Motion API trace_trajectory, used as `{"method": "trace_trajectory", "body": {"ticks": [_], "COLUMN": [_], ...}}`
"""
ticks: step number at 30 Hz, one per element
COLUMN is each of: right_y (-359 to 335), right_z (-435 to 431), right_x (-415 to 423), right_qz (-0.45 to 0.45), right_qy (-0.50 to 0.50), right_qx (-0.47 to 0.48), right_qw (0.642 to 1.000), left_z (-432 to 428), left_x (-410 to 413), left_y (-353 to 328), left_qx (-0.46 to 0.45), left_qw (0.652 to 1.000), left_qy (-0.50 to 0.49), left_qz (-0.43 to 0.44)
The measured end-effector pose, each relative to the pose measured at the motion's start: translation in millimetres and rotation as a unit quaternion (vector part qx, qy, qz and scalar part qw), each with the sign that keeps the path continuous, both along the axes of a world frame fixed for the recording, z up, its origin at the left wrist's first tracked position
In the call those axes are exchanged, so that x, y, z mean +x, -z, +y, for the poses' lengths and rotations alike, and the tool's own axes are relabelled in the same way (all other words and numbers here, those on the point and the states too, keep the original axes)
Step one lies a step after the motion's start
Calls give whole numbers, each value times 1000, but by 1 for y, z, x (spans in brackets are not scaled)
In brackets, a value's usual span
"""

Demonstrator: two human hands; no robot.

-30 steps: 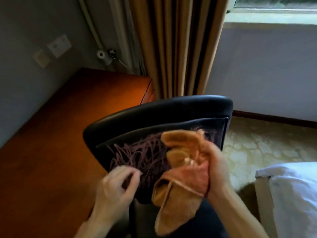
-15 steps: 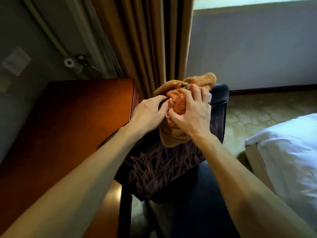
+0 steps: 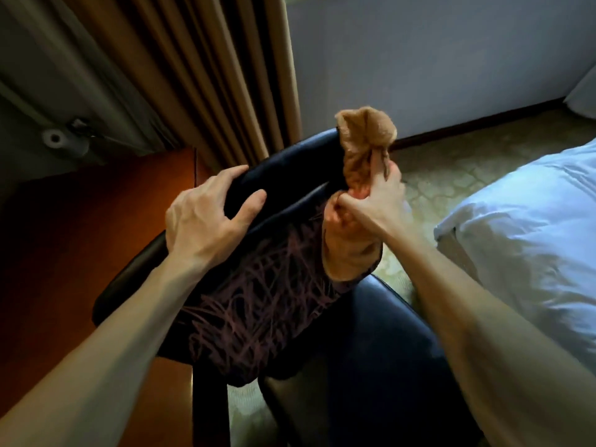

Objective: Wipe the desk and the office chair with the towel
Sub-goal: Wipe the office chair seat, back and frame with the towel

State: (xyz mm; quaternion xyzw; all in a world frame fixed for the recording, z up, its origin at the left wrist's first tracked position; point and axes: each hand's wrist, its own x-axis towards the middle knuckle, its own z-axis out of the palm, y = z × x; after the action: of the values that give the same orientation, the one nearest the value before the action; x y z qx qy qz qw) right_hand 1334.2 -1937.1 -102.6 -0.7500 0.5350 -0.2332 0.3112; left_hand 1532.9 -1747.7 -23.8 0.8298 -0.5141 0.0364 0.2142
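The black office chair (image 3: 290, 175) stands in the middle, its backrest panel covered in scratchy purple lines. My left hand (image 3: 206, 217) grips the padded top edge of the backrest, thumb on the near side. My right hand (image 3: 371, 201) holds the bunched orange-brown towel (image 3: 364, 137) against the right end of the backrest top; one part of the towel sticks up above the chair, another hangs below my fist. The reddish wooden desk (image 3: 80, 221) lies to the left, partly behind the chair.
Tan curtains (image 3: 200, 75) hang behind the chair, with a grey wall and pipe fitting (image 3: 61, 137) at left. A bed with white bedding (image 3: 532, 227) is close on the right. Patterned carpet (image 3: 451, 150) shows between chair and bed.
My left hand let go of the towel and moved left onto the chair's top edge. My right hand carried the towel to the right end of the backrest. The view tilted.
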Motion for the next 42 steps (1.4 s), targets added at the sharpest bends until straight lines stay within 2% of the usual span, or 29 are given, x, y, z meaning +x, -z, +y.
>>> {"method": "trace_trajectory", "body": {"ticks": [2,4,5,7,9,12,14,15,17,20,22,24,26,27,28,30,31,32,34,36,38,39,41,42], "right_y": [21,33,37,41,49,65,66,63,48,16,-5,-13,-8,-1,6,12,13,13,2,-10,-24,-31,-40,-41], "right_z": [23,57,80,140,204,254,239,220,166,70,31,33,70,97,125,176,192,199,187,154,110,88,48,32], "right_x": [11,27,37,60,82,87,66,51,18,-8,-7,7,29,41,52,68,72,74,66,49,27,18,10,11], "right_qz": [-34,-66,-76,-101,-127,-164,-195,-216,-228,-143,-96,-65,-41,-49,-69,-77,-73,-78,-120,-173,-183,-175,-162,-158], "right_qy": [39,122,134,72,-42,-146,-177,-160,-55,77,82,38,-42,-101,-174,-350,-417,-448,-396,-253,-101,-37,44,50], "right_qx": [-14,-72,-107,-171,-237,-266,-261,-264,-278,-273,-256,-262,-312,-341,-366,-392,-395,-388,-367,-378,-392,-389,-364,-340], "right_qw": [999,988,982,977,962,939,929,926,932,948,959,962,948,933,912,847,815,802,833,874,896,904,916,926], "left_z": [-1,-5,-7,-10,-12,-13,-13,-13,-13,-13,-14,-13,-15,-14,-13,-8,-3,3,19,41,62,71,83,84], "left_x": [0,-2,-2,-1,2,9,11,10,6,1,-1,0,10,16,22,30,33,34,35,39,44,44,38,33], "left_y": [1,5,5,7,7,8,8,9,9,10,10,9,5,3,0,-4,-6,-7,-10,-11,-5,0,12,17], "left_qx": [-12,-17,-19,-13,-11,-1,9,7,-3,12,30,41,56,62,56,11,-6,-22,-46,-34,33,58,45,26], "left_qw": [1000,999,999,999,1000,1000,1000,1000,1000,997,996,996,998,996,988,946,929,925,932,952,991,997,995,992], "left_qy": [-6,-11,-15,-20,-19,-11,-12,-6,12,24,23,24,19,16,24,59,69,75,68,45,13,-1,-4,2], "left_qz": [-14,-28,-32,-28,-21,10,14,6,-24,-71,-80,-71,-11,57,145,318,363,372,353,299,132,42,-87,-126]}}
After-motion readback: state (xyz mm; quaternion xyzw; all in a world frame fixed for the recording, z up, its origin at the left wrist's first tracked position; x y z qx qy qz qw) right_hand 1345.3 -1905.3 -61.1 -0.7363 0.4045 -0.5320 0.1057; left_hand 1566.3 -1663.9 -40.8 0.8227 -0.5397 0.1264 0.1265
